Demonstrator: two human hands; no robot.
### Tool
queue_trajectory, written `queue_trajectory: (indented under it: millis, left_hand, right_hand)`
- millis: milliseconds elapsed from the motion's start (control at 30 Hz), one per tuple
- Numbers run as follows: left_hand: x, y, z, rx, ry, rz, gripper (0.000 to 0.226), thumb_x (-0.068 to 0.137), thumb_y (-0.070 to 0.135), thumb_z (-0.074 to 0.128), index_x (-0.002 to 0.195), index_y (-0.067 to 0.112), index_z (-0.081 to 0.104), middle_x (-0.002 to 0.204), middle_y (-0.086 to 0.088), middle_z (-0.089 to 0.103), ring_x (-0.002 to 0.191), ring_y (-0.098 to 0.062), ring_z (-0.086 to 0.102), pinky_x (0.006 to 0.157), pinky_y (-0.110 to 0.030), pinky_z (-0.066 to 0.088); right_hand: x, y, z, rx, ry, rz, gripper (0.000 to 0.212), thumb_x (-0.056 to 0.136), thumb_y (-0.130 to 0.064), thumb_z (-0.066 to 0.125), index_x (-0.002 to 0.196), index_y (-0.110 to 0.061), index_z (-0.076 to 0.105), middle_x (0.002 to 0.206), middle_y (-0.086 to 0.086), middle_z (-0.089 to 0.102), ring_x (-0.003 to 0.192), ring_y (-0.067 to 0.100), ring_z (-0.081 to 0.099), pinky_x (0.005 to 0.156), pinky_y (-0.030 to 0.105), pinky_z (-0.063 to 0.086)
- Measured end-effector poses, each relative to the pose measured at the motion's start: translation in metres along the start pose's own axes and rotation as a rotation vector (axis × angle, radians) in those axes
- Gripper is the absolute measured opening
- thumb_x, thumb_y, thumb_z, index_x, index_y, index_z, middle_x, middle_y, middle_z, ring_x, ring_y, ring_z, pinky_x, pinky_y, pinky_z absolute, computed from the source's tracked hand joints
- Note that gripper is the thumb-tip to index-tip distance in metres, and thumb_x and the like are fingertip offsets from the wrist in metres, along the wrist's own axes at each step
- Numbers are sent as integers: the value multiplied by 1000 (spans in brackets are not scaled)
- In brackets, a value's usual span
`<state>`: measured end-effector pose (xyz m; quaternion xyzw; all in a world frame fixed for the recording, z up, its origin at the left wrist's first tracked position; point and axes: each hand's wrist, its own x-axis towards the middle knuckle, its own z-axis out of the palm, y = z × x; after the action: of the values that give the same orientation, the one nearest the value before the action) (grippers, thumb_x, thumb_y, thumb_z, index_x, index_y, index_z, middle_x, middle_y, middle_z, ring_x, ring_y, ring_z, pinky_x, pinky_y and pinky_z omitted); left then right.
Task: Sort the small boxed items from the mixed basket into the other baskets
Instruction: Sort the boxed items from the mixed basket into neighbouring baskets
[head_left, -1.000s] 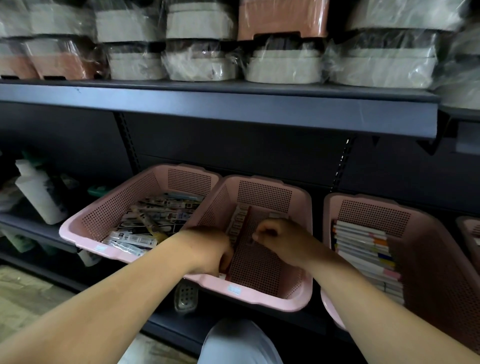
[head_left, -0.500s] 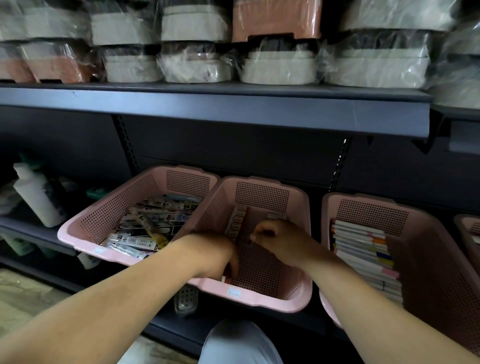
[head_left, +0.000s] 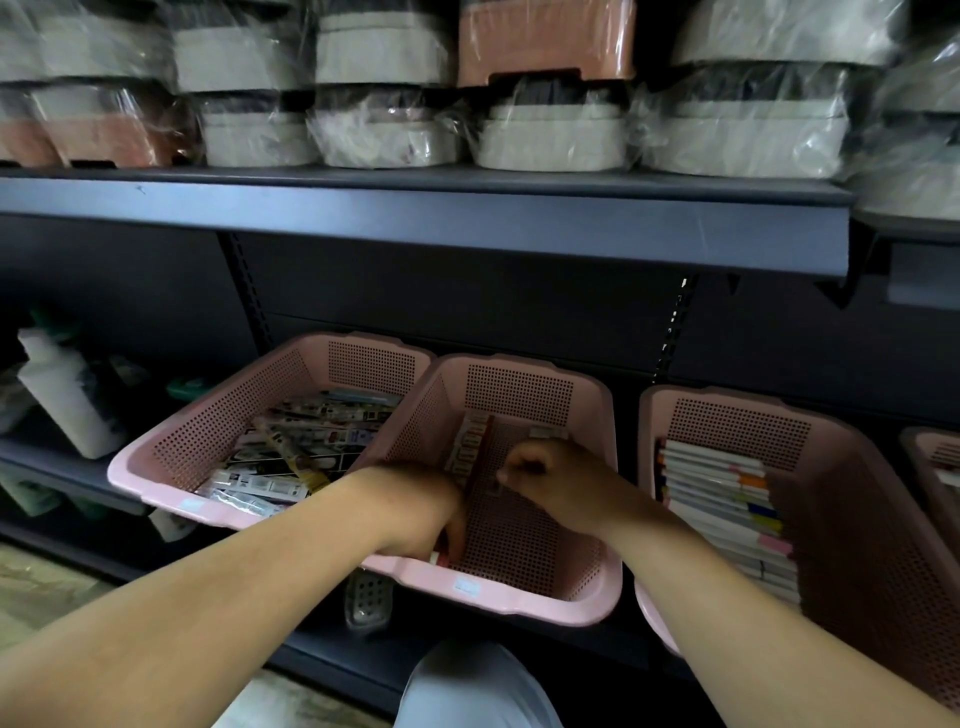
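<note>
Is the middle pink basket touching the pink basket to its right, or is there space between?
Apart. The head view shows a dark gap all along between the middle basket and the right basket.

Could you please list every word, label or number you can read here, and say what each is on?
No text is legible.
mixed boxes, left basket: print blurred.
row of boxes, middle basket: labels too small.
stacked boxes, right basket: colour bands only.
rim stickers: blurred.
white bottle: no readable print.
</note>
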<state>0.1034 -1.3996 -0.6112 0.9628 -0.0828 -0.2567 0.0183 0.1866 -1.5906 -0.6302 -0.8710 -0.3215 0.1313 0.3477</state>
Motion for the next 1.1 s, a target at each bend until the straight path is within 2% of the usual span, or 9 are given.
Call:
queue_trajectory:
  millis: [67,167,300,400,633,733,867,1000,1100]
  left_hand:
    - [-1,-1,-1,-8,-10,-1,47,89,11,70,126,40,72,113,11,72,98,-16,66,86,-28,56]
    - [-4,-3,-9,-118,103,-20,50,86,26,79,130,46,66,105,11,72,91,-14,68,81,-29,58]
    - [-2,-11,-18,-431,446,-13,37,88,32,79,121,45,69,99,22,66,96,-4,63,80,-19,47]
    - [-1,-13,-18,-611,523,34,39,85,33,83,115,50,68,96,22,69,94,0,65,85,-22,51]
    - [-8,-7,-19,-500,666,-9,19,79,38,86,91,39,71,80,19,69,78,1,64,71,-26,53]
    - [-12,-7,-18,-473,701,-47,21,82,44,83,98,38,71,86,19,70,83,1,65,76,-29,57]
    - [-7,-8,-15,-308,712,-14,27,83,50,77,109,44,69,104,20,67,98,-3,62,86,-33,55]
    - [5,-12,-16,-178,698,42,29,89,50,72,117,42,70,109,23,60,102,-4,57,87,-27,48]
    - [18,-26,-21,-132,687,26,16,92,48,69,104,39,74,100,21,64,95,-7,62,82,-30,52]
  right_hand:
    - [0,0,-1,-22,-9,-10,14,96,-37,61,84,-33,66,82,-14,63,78,0,59,71,24,44]
    - [-2,-1,-2,-12,-11,-11,29,98,-20,54,80,-41,62,78,-21,60,76,2,58,70,22,42]
    - [-7,-7,0,73,39,-44,20,97,-33,60,100,-51,54,92,-19,64,87,7,64,76,31,55]
    - [-8,-12,0,136,77,-66,40,87,-28,72,109,-52,48,102,-14,69,98,4,66,87,32,54]
    - [-6,-19,-1,141,127,-85,29,80,-16,78,95,-34,60,95,-13,70,91,-3,64,81,21,51]
    - [-4,-18,-1,164,176,-82,26,80,-18,80,92,-33,63,87,-12,69,79,-6,62,70,12,46]
    - [-1,-17,1,108,199,-70,20,80,-27,81,90,-33,65,82,-13,67,74,-5,60,65,13,42]
    - [-2,-16,1,29,167,-75,21,86,-33,76,104,-31,64,94,-15,68,87,-4,62,76,17,48]
    - [-8,-9,-12,-64,205,-69,22,90,-34,70,109,-36,58,100,-17,67,94,0,63,83,24,51]
